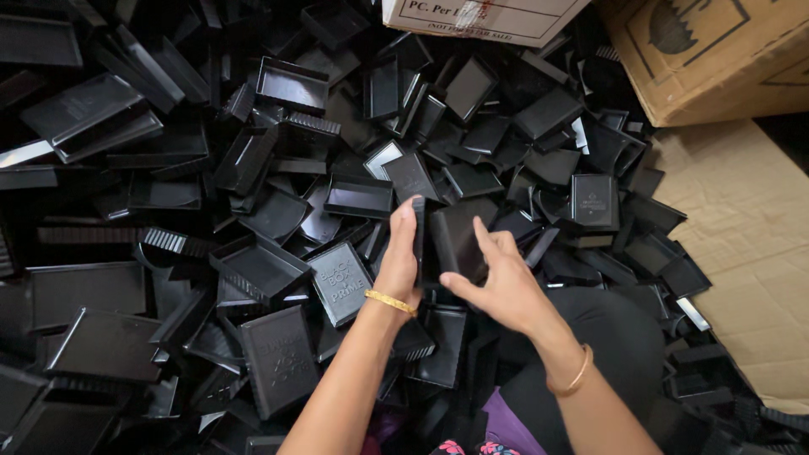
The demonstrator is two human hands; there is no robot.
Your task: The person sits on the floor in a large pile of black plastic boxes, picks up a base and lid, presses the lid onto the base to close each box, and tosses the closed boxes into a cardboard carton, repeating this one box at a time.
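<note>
In the head view, the left hand (399, 263) stands edge-on, its fingers closed around a thin black tray (419, 240) held upright. The right hand (504, 282) has its fingers spread and pressed against a larger black box (458, 240), gripping it just beside the left hand's piece. Both are held low over a heap of black trays and lids (253, 211). A brown carton (716, 59) and a white carton (480, 17) stand at the heap's far edge; their contents are hidden.

Glossy black plastic trays (278, 354) lie heaped beside matt brown corrugated cardboard boxes (716, 59); the bangles (390, 302) look gold metal.
</note>
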